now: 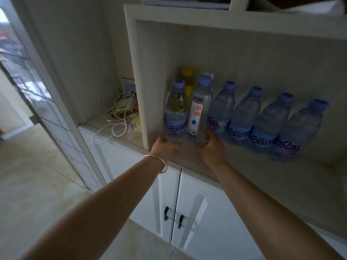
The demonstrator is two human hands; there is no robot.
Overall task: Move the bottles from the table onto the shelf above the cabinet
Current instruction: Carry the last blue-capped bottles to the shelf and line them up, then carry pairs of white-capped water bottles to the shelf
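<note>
Head view: both arms reach into the shelf (187, 156) above the cabinet (197, 203), at its left end beside the side wall. The left hand (165, 146) has its grip wrapped round the base of a purple-capped bottle (176, 111), the one nearest the wall. The right hand (211, 149) has its grip closed on the base of a taller bottle with a white label (201, 109), standing just beside the first. Both bottles are upright and look to be resting on the shelf, though the hands hide their feet. Behind them stands a yellow-capped bottle (188, 81). To the right a row of four more purple-capped bottles (262, 117) runs toward the shelf's right end, close together.

The step in hand appears to be setting this pair down at the left end of the row. To do it well, each base should sit flat on the shelf before the fingers let go, and the hands should slide straight back toward the front edge, not sideways. The white-labelled bottle stands very close to its right neighbour, so a sideways exit could knock that row. Keeping the pair clear of the front edge would leave them stable. The table is out of sight, so how many bottles remain cannot be told.
</note>
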